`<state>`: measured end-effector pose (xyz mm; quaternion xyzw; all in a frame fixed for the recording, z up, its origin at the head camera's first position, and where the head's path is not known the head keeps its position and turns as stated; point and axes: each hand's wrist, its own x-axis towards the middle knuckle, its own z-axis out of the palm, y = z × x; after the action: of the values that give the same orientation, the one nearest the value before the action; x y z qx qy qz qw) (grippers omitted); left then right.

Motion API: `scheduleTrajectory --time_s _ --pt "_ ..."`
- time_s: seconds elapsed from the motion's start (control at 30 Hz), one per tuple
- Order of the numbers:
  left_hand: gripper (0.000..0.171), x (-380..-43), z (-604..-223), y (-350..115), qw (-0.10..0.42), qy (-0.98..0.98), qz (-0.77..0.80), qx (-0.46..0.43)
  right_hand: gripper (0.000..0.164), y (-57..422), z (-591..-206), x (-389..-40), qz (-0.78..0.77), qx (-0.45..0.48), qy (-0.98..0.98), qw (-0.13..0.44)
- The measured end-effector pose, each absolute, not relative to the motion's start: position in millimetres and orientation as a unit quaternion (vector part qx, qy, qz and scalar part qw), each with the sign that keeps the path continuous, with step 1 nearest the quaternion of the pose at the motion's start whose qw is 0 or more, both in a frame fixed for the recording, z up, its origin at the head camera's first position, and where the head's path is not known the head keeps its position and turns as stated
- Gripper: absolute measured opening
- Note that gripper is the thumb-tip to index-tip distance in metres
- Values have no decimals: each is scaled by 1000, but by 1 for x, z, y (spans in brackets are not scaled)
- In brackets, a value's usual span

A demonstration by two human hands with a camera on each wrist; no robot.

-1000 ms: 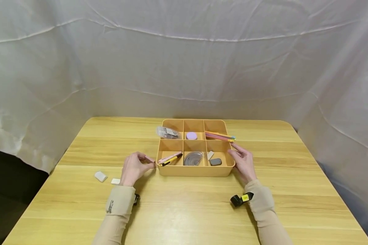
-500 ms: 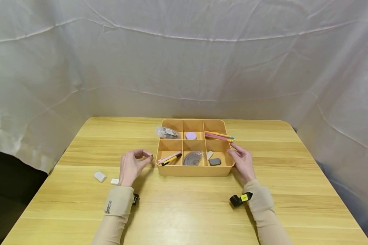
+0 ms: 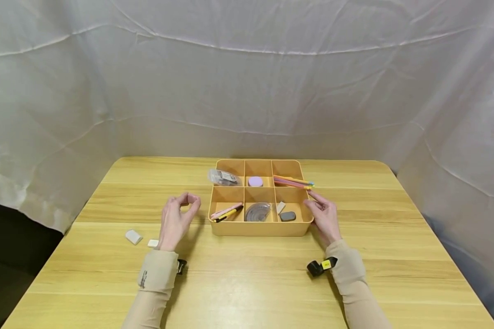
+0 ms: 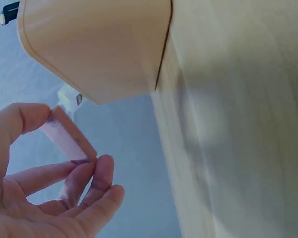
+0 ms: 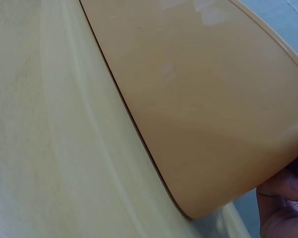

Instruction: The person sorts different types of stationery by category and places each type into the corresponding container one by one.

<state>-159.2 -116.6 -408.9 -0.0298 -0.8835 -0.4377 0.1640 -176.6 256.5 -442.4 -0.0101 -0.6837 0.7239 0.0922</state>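
Between thumb and fingers my left hand (image 3: 176, 220) pinches a small pale pinkish eraser (image 4: 69, 134), held up just left of a tan divided organizer box (image 3: 260, 230). My right hand (image 3: 327, 220) grips the box's right side, with the thumb at the rim and the index finger stretched along the outer wall. In the right wrist view its curled fingers (image 5: 283, 186) show at the box's corner. The front compartments hold a pink pen (image 3: 226, 210), a yellow-and-black pen (image 3: 229, 213), a clear protractor (image 3: 258, 212), a white eraser (image 3: 281, 207) and a dark grey oval piece (image 3: 287, 216).
Behind them, a clear plastic package (image 3: 224, 177) pokes over the box's left rim, a lilac round item (image 3: 255, 181) sits mid-box, and coloured pencils (image 3: 293, 182) overhang the right. Two white pieces (image 3: 133, 236) lie left on the wooden table (image 3: 247, 283). Grey curtains (image 3: 247, 91) surround it.
My left hand has drawn away from the box's front left corner, moving left and slightly up with the eraser. The right hand stays at the box's side.
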Motion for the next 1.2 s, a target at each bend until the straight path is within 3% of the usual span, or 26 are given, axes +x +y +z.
scheduleTrajectory --time_s 0.23,0.47,0.8,1.0,1.2 --pt "25 -154 -400 -110 168 -880 -443 -42 47 257 -443 -176 723 -7 -684 95" --pt "10 -150 -390 -101 208 -878 -417 -104 46 259 -443 -176 707 -2 -701 98" --pt "9 -140 -367 -78 218 -865 -419 -168 46 259 -444 -177 705 -1 -702 100" --pt "14 -139 -356 -58 207 -871 -393 -209 46 260 -445 -177 700 5 -707 103" --pt "39 -136 -348 -33 203 -896 -326 -224 46 260 -445 -177 704 -3 -704 97"
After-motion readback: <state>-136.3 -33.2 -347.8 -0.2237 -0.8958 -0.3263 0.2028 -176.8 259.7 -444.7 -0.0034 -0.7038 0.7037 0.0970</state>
